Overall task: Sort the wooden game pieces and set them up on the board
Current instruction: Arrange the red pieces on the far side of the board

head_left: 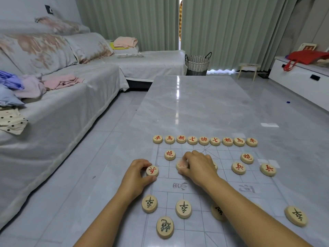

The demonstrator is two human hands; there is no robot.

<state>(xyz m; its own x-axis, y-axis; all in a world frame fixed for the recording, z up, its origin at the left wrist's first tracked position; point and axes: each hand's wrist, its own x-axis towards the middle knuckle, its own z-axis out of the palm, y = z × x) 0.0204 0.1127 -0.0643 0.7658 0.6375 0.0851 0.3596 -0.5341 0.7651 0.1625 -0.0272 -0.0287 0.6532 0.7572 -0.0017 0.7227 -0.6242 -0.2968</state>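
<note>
I'm watching the left hand pinching a red soldier piece by its rim, at the left edge of the board | right hand curling round a blurred red piece nearby | discs looking light and rigid (probably sliding easily); I'm favouring rim grips.

L hand pinching, R hand curled knuckles-up, both arms fwd.

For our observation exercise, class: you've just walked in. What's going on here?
A person is setting up a game on a clear board. The left hand pinches a red piece at the board's left edge; the right hand holds a second red piece beside it. A row of nine red pieces lines the far edge; black pieces sit nearer.
</note>
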